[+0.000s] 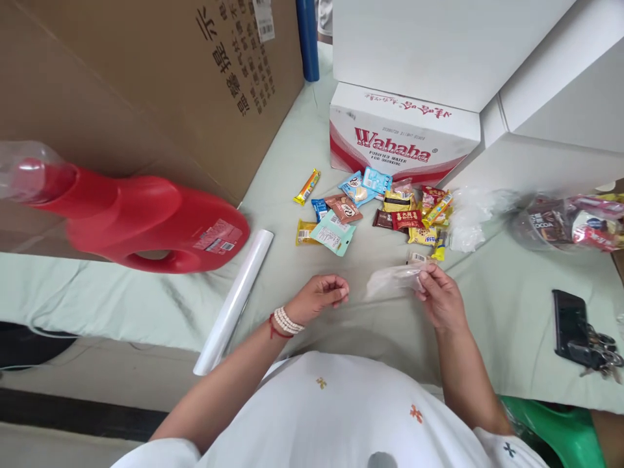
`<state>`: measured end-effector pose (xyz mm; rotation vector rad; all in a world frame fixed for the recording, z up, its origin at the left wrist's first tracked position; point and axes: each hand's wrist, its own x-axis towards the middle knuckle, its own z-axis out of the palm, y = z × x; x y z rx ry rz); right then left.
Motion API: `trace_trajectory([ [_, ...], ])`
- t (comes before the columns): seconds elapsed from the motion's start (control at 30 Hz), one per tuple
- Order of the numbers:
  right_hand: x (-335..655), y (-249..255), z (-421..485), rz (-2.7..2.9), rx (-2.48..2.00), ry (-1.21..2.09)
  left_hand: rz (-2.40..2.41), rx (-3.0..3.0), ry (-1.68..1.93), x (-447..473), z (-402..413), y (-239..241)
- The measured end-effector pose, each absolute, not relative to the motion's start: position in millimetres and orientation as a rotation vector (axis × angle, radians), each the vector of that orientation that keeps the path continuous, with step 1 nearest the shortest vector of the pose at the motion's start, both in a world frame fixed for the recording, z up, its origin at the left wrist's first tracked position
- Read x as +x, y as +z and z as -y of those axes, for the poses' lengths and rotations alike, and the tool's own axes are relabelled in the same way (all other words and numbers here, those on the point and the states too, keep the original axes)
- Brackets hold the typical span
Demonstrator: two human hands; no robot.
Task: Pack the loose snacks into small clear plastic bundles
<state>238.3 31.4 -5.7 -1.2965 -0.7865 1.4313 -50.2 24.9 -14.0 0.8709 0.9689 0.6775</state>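
My right hand [442, 296] pinches one end of a thin clear plastic bag [392, 281], which stretches out to the left above the cloth. To its left, my left hand [319, 298] is closed, thumb against curled fingers, apart from the bag. Whatever may be between those fingertips is too small to make out. Beyond both hands lies a loose spread of small wrapped snacks: a mint-green packet [335, 233], a brown packet [344, 208], blue packets [359, 188], a red packet [406, 220] and a yellow stick [307, 187] off to the left.
A Wahaba-style white water carton [404, 140] marked "Wahaha" stands behind the snacks. Crumpled clear bags [468, 218] and a filled snack bag [550, 224] lie right. A phone [570, 318] with keys [602, 351], a film roll [236, 299] and a red jug [160, 221] flank the hands.
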Motion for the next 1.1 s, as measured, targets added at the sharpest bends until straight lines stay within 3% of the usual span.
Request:
trace_trajectory([
  [0.2, 236.7, 5.5, -25.3, 0.832, -1.361, 1.427, -1.233, 0.882, 0.945, -39.8, -27.0, -2.1],
  [0.33, 211.7, 14.2, -9.2, 1.032, -1.245, 1.441, -0.988, 0.619, 0.6, 5.7, -20.1, 4.5],
  [0.43, 199.9, 22.6, 10.6, 1.286, -1.113, 1.52, -0.704, 0.389, 0.538, 42.8, -24.5, -0.6],
  [0.63, 232.7, 22.1, 63.0, 1.439, -1.158, 1.287, -0.92, 0.137, 0.958, 50.0, -66.2, -20.1],
  [0.77, 254.6, 8.0, 80.5, 1.448, -1.283, 1.295, -0.923, 0.195, 1.054, 23.0, -74.7, -20.4],
  [0.97, 239.1, -15.3, 74.9, 1.388, -1.278, 1.466, -1.186, 0.721, 0.689, 25.2, -37.8, -24.6],
  [1.1, 227.9, -16.8, 77.0, 1.467, -1.256, 1.507, -1.118, 0.914, 0.527, 53.5, -27.7, -33.1],
])
